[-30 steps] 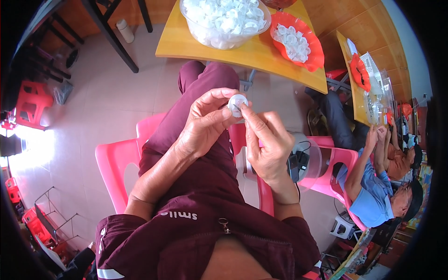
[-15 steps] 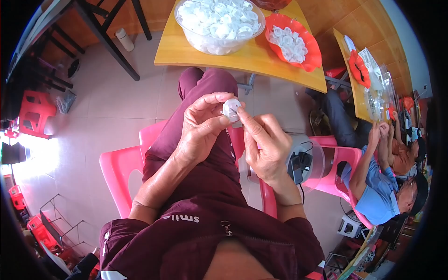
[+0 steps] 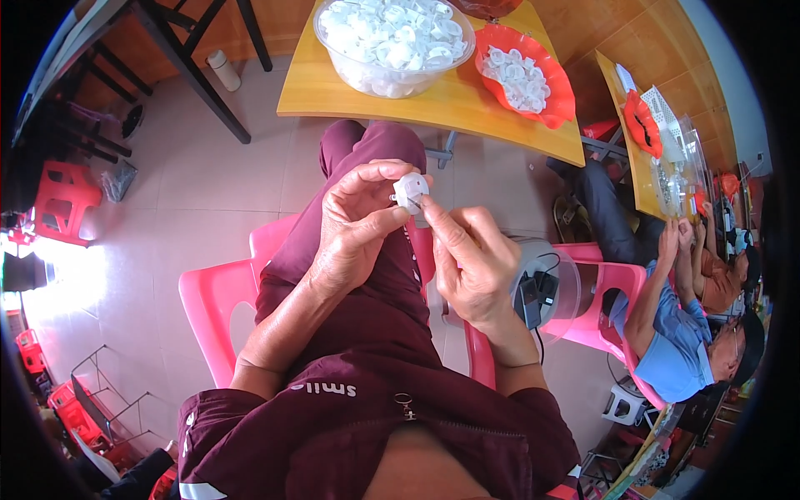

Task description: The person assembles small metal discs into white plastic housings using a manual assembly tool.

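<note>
Above my lap, my left hand (image 3: 354, 221) pinches a small round white plastic part (image 3: 411, 191) between thumb and fingers, its flat face turned up with small dark slots in it. From the right, my right hand (image 3: 475, 258) reaches in with its index finger at the part's lower right edge and the other fingers curled. A thin dark sliver shows at that fingertip; what it is, and whether the hand grips it, is too small to make out.
On the wooden table (image 3: 325, 96) ahead stand a clear tub (image 3: 392, 79) heaped with white plastic parts and a red wavy-rimmed dish (image 3: 560, 104) with more. A stool with black adapters (image 3: 533, 296) is at my right, beside a seated person in blue (image 3: 675, 333). Pink chair parts (image 3: 208, 308) flank me.
The white part has tilted and shifted slightly left in my left hand. My right index fingertip has slid from its face down toward its lower edge.
</note>
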### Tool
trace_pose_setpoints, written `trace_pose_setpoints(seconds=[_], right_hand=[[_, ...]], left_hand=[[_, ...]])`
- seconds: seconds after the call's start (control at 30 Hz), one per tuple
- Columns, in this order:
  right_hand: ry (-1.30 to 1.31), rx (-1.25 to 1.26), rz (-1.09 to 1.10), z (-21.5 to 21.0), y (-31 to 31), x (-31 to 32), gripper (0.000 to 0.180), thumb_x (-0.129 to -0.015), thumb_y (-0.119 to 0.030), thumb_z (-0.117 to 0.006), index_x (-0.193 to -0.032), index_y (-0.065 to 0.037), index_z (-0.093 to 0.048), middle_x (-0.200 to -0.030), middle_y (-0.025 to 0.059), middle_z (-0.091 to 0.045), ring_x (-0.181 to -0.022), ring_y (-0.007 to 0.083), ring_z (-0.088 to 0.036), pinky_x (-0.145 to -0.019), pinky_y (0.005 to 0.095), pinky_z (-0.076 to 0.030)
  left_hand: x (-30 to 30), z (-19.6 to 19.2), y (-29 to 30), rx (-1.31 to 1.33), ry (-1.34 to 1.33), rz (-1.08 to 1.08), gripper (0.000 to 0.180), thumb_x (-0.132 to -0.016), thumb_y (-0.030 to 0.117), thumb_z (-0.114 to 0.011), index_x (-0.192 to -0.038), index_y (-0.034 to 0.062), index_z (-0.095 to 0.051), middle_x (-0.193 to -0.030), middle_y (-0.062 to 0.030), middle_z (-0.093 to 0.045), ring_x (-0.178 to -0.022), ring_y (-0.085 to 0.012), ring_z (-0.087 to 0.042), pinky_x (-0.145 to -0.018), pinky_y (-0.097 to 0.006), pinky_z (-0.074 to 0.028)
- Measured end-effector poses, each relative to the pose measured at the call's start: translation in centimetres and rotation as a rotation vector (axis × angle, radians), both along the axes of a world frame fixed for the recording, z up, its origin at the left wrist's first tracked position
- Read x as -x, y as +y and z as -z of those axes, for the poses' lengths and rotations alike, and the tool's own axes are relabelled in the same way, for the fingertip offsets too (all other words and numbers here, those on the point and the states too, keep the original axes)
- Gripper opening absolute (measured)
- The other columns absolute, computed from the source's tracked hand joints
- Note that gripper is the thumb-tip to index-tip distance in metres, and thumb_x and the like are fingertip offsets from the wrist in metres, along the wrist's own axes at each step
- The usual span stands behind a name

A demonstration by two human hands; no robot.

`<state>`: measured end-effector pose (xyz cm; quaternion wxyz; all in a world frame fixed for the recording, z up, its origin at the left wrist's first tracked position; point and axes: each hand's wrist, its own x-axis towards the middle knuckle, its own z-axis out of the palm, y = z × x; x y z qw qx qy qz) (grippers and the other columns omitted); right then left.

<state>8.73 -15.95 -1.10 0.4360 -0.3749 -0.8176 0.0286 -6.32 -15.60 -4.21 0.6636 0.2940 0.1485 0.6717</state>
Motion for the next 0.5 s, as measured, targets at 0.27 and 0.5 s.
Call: trace_pose_setpoints(seconds=[0.27,0.5], right_hand=[[0.004,0.011,0.012,0.41,0.08,0.47,0.044,-0.065,0.003,-0.063,-0.107,-0.010,-0.065,-0.068,0.0033,-0.048,-0.049,0.0140,-0.048,-0.042,0.0274,-0.040],[-0.024,0.096,0.040,0.56,0.05,1.01,0.050,-0.066,0.007,-0.061,-0.113,-0.010,-0.061,-0.069,0.0040,-0.046,-0.050,0.0162,-0.049,-0.043,0.0294,-0.042]], left_hand=[[-0.05,0.49,0.15,-0.018,-0.038,-0.006,0.035,-0.073,-0.013,-0.055,-0.105,0.0024,-0.059,-0.109,-0.0097,-0.056,-0.105,-0.0230,-0.055,-0.091,-0.035,-0.045],[-0.21,0.76,0.09,0.058,-0.045,-0.047,0.035,-0.073,-0.014,-0.054,-0.103,0.0024,-0.060,-0.108,-0.0085,-0.056,-0.104,-0.0221,-0.056,-0.090,-0.034,-0.046]])
